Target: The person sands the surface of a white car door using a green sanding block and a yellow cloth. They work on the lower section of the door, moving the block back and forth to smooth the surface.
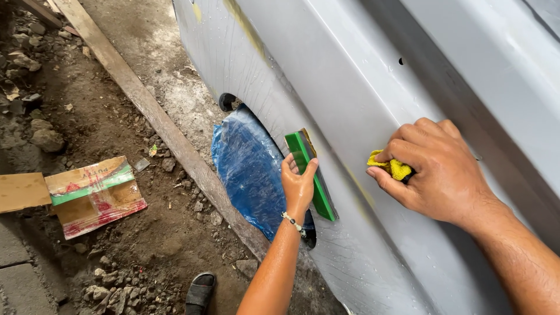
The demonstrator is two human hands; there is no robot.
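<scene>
A grey, wet car body panel (361, 76) fills the right side of the view. My left hand (298, 185) grips a green sanding block (309, 174) and holds it flat against the panel just above the wheel arch. A bead bracelet sits on that wrist. My right hand (437, 169) presses a crumpled yellow cloth (392, 166) onto the panel, to the right of the block. Only part of the cloth shows between the fingers.
Blue plastic sheeting (248, 169) covers the wheel in the arch. A long wooden plank (146, 99) lies on the dirt floor beside the car. Flattened cardboard (93, 195) and loose stones lie at left. A dark sandal (200, 291) is at the bottom.
</scene>
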